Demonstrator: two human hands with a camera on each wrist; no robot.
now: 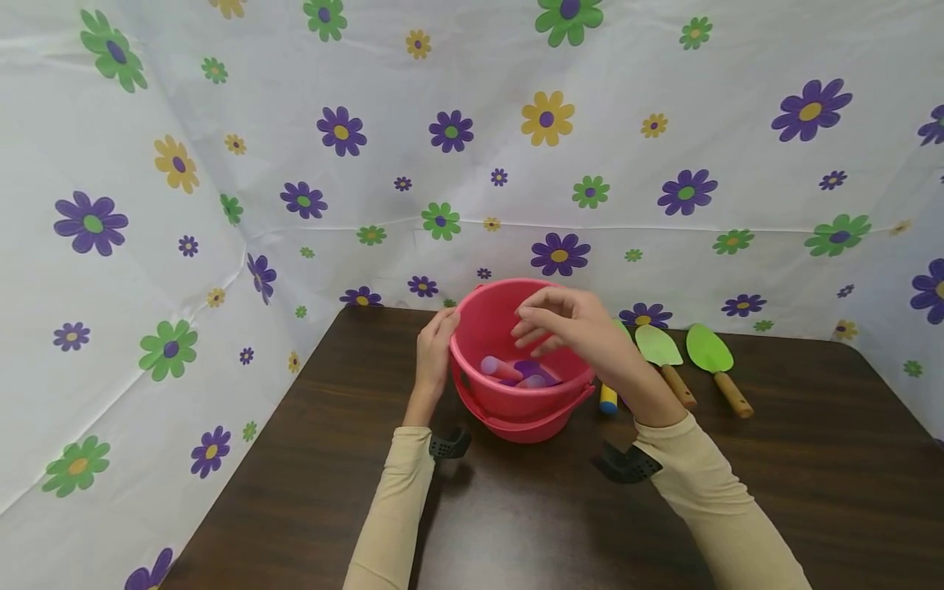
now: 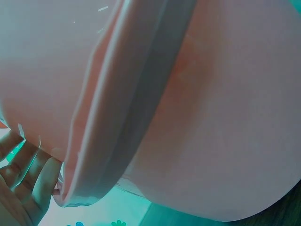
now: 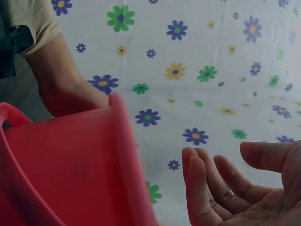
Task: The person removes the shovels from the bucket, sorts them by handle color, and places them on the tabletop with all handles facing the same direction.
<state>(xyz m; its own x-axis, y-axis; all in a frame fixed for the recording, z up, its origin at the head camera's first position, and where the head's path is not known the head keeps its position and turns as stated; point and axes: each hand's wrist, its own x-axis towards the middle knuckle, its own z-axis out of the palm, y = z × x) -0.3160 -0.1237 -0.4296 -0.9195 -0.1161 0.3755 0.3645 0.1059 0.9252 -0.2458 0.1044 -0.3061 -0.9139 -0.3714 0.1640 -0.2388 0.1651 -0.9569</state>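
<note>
A pink bucket [image 1: 516,401] stands on the dark table with its mouth tilted toward me. My left hand [image 1: 433,348] holds it at the left side of the rim; in the left wrist view, the fingers [image 2: 30,176] lie beside the rim's edge. Over the bucket's mouth hovers my right hand [image 1: 564,324], fingers loosely bent and nothing between them. In the right wrist view, that hand [image 3: 244,193] is apart from the bucket [image 3: 70,160]. Inside the bucket lie a pink rod-like piece with a purple end [image 1: 501,369] and purple pieces [image 1: 542,375], partly hidden by the wall.
Right of the bucket, two garden trowels with green blades [image 1: 659,346] [image 1: 710,351] and wooden handles lie on the brown table [image 1: 332,459]. A yellow and blue handle [image 1: 608,399] shows beside the bucket. Flower-printed white sheeting [image 1: 398,188] hangs behind and at the left.
</note>
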